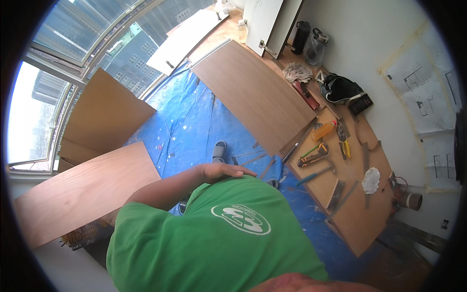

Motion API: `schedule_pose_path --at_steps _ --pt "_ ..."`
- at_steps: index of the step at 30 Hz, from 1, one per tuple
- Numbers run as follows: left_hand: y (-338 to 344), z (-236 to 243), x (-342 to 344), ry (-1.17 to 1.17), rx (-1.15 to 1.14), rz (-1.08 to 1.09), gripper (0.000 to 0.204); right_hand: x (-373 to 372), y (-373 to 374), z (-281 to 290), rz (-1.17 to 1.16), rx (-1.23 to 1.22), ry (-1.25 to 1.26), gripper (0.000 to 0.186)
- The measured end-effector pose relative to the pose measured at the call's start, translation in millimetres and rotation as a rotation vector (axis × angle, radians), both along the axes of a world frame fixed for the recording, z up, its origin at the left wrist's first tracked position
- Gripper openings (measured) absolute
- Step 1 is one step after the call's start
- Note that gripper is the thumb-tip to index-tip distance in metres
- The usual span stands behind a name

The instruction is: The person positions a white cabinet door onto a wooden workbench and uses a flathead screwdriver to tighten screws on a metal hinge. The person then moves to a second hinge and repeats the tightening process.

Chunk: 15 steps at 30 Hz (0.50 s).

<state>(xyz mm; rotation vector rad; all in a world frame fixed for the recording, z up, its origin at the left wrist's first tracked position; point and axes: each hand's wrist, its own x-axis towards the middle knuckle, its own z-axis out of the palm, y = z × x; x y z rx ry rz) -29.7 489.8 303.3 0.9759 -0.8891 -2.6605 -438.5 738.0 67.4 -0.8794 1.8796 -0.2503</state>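
My left hand [221,171] lies against the front of my green shirt [219,233], its fingers stretched out and nothing in them. At the lower edge a strip of bare skin [292,282] shows, but my right hand cannot be made out. Ahead, a wood-grain panel [253,92] lies partly over a plywood worktop [357,228]. On that worktop are a blue-handled hammer [317,174], a yellow-and-black hand tool [314,155], yellow-handled pliers [344,143] and a bottle of orange liquid [324,130]. Neither hand touches them.
Blue sheeting [180,114] covers the floor around my feet. At left, a plywood board [92,190] and brown sheets [104,109] stand near the windows. A black bag [343,90] and dark bottle [301,37] sit by the wall. Drawings [421,92] are taped up at right.
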Motion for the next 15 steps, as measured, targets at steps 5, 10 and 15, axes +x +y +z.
schedule_pose_path --at_steps 5,10,15 --pt "-99 -96 90 -0.167 -0.083 0.494 0.037 43 16 22 -0.062 0.163 0.018 0.039" --pt "-225 -221 187 -0.431 -0.009 0.859 0.036 101 4 45 -0.225 0.241 0.084 0.037" --pt "-358 -285 232 -0.655 -0.044 1.269 0.068 176 -24 79 -0.288 0.269 0.089 0.035"
